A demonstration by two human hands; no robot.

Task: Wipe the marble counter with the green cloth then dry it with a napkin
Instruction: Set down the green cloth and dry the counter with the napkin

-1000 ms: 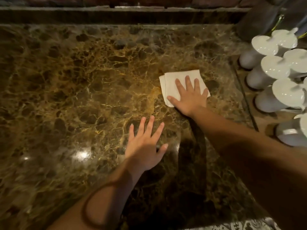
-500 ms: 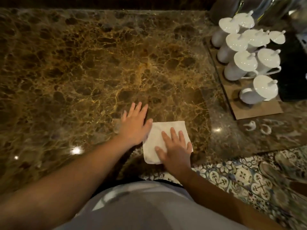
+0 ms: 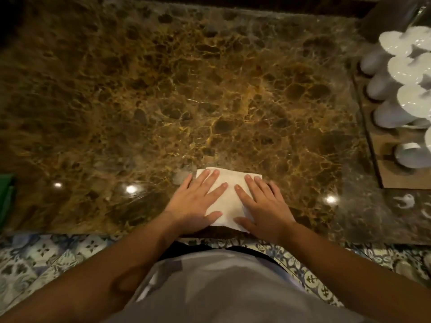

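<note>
Both hands, the left hand (image 3: pixel 193 203) and right hand (image 3: pixel 263 206), lay flat with fingers spread on the white napkin (image 3: pixel 229 197) near the marble counter's (image 3: pixel 163 89) front edge. A green cloth (image 3: pixel 7 197) sat at the counter's far left.

Left hand (image 3: pixel 193 206) and right hand (image 3: pixel 263 209) flat, fingers (image 3: pixel 215 191) spread.

A single wide-angle head view looks steeply down from above the table (image 3: pixel 163 89), close over its near edge. The person's own torso fills the bottom, patterned floor tiles (image 3: pixel 58 257) show below the edge, and the right side, seemingly white lidded pots (image 3: pixel 401 73), is blurred.
</note>
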